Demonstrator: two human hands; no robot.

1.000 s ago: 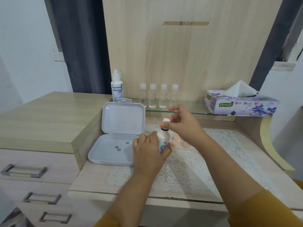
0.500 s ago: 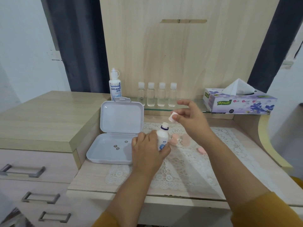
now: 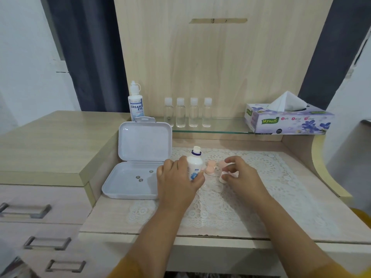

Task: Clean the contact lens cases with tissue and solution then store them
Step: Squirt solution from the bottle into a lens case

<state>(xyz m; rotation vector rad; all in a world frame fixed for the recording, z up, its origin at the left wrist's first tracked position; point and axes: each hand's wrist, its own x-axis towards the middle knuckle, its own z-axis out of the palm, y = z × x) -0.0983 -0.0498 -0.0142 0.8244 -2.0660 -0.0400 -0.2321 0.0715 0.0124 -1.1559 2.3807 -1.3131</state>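
Since half a second ago our right hand [image 3: 240, 175] dropped benchward pinching the white cap [image 3: 223, 177], left hand [image 3: 176, 180] gripping the light, slick solution bottle [image 3: 194, 165] mid-body, pink cases [image 3: 210, 167] at its 3 o'clock.

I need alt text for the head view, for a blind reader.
A left hand holds an uncapped small bottle upright on a lace mat, while the right hand lowers its white cap beside pink lens cases.

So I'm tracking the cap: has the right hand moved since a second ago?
Yes. The right hand, holding the white cap, came down from above the solution bottle to the lace mat, right of the bottle.
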